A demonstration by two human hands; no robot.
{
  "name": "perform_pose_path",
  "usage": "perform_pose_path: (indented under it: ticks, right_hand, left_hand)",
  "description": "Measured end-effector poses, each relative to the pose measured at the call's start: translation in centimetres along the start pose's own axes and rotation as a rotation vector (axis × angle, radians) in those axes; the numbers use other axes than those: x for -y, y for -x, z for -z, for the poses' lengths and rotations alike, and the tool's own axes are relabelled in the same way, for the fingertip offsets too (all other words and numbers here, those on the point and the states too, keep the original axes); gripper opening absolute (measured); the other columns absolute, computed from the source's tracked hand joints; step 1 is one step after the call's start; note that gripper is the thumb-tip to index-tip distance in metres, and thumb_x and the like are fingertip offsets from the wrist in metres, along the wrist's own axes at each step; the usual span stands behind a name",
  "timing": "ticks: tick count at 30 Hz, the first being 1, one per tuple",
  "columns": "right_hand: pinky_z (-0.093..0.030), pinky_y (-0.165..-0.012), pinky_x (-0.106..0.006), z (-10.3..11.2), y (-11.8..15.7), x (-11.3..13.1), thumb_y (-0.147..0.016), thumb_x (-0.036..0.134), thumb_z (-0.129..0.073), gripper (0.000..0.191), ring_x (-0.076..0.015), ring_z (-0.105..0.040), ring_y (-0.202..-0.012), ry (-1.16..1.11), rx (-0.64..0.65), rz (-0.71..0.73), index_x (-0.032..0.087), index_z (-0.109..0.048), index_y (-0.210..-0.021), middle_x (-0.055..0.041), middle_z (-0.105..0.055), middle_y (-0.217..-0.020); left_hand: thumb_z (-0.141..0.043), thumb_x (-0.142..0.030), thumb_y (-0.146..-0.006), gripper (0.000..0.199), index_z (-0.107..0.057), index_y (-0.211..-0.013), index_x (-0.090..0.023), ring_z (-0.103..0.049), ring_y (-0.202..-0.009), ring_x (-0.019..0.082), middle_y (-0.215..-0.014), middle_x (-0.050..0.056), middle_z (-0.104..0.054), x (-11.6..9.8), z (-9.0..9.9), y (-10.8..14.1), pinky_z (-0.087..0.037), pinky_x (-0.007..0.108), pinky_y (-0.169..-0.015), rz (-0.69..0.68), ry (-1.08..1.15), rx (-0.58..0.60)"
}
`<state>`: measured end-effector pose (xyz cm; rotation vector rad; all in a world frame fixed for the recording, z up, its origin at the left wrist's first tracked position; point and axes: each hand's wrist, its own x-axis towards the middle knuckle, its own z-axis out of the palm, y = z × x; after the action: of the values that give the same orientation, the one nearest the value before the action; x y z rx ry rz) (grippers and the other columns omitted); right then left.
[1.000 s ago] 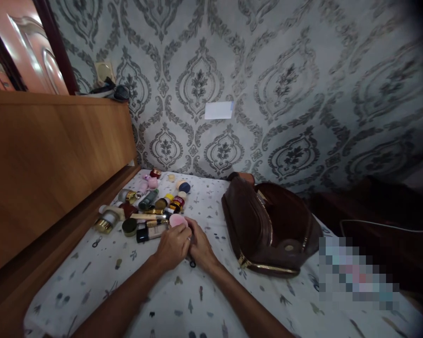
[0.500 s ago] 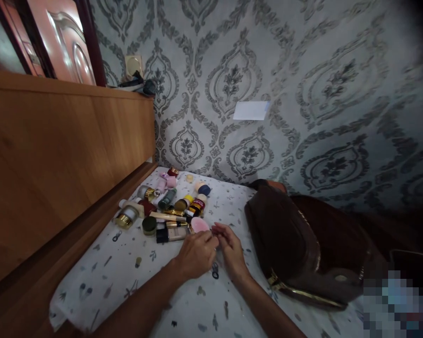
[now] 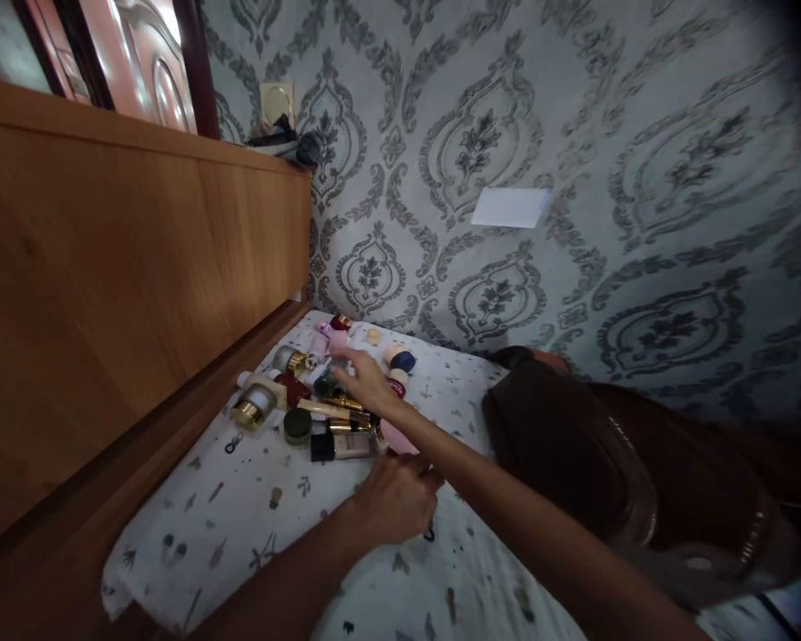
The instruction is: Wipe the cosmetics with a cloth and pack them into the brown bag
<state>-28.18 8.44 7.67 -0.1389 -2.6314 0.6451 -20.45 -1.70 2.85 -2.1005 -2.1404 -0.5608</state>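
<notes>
My left hand (image 3: 397, 499) is closed just in front of the cosmetics, by a round pink item (image 3: 395, 438). What its fingers hold, if anything, is hidden. My right hand (image 3: 366, 378) reaches across over my left arm's side, fingers apart, above the group near a dark green bottle (image 3: 324, 383). Whether it touches that bottle I cannot tell. Around them lie a beige foundation bottle (image 3: 353, 445) with a black cap, a gold-banded tube (image 3: 348, 426), a long cream-coloured tube (image 3: 320, 409), a round dark green jar (image 3: 297, 425) and a gold-lidded jar (image 3: 254, 407).
A brown leather bag (image 3: 547, 436) sits at the right on the patterned white sheet (image 3: 240, 525). A wooden panel (image 3: 140, 240) borders the left side, and the papered wall (image 3: 440, 267) the back. A navy-and-cream round item (image 3: 400, 358) lies behind my right hand.
My right hand has left my left hand and moved left and away over the cosmetics. My left hand stays near the pink item. The view has shifted slightly.
</notes>
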Motion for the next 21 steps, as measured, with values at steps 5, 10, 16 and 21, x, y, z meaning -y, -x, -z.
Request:
perform_pose_path:
  ticks: [5,10,16,21]
  right_hand:
    - [-0.037,-0.101,-0.041,-4.1,-5.6,2.9,-0.088,0.034,-0.06,0.036,-0.0297,-0.052,-0.119,0.156,0.165,0.039,0.008,-0.063,-0.113,-0.0192,-0.064,-0.12]
    - [-0.031,-0.1,-0.053,-6.9,-7.9,3.2,-0.084,0.04,-0.064,0.043,-0.0377,-0.048,-0.121,0.282,0.27,-0.007,0.007,-0.061,-0.113,-0.0216,-0.066,-0.115]
    - [-0.034,-0.096,-0.053,-7.9,-8.9,2.7,-0.083,0.038,-0.064,0.043,-0.0366,-0.053,-0.116,0.345,0.306,-0.047,0.014,-0.055,-0.117,-0.0175,-0.067,-0.114]
    - [-0.036,-0.096,-0.046,-7.0,-8.3,3.7,-0.083,0.034,-0.063,0.045,-0.0314,-0.057,-0.109,0.312,0.251,0.004,0.014,-0.05,-0.122,-0.0174,-0.062,-0.12]
  left_hand:
    - [-0.05,-0.016,-0.085,0.018,-0.065,-0.093,-0.013,-0.07,-0.085,0.028,-0.092,0.013,-0.074,0.1,-0.2,-0.1,-0.056,0.042,-0.074,-0.005,0.02,0.036]
    - [-0.049,-0.012,-0.084,0.022,-0.065,-0.099,-0.014,-0.065,-0.101,0.028,-0.101,0.012,-0.074,0.3,-0.8,-0.3,-0.051,0.045,-0.092,-0.036,0.071,-0.035]
    - [-0.046,-0.013,-0.086,0.025,-0.062,-0.105,-0.014,-0.061,-0.108,0.027,-0.107,0.011,-0.072,0.4,-1.5,-0.2,-0.049,0.045,-0.096,-0.078,0.016,-0.061]
    - [-0.045,-0.015,-0.088,0.026,-0.064,-0.105,-0.013,-0.063,-0.105,0.026,-0.106,0.011,-0.073,0.5,-1.5,-0.1,-0.051,0.042,-0.092,-0.105,-0.017,-0.087]
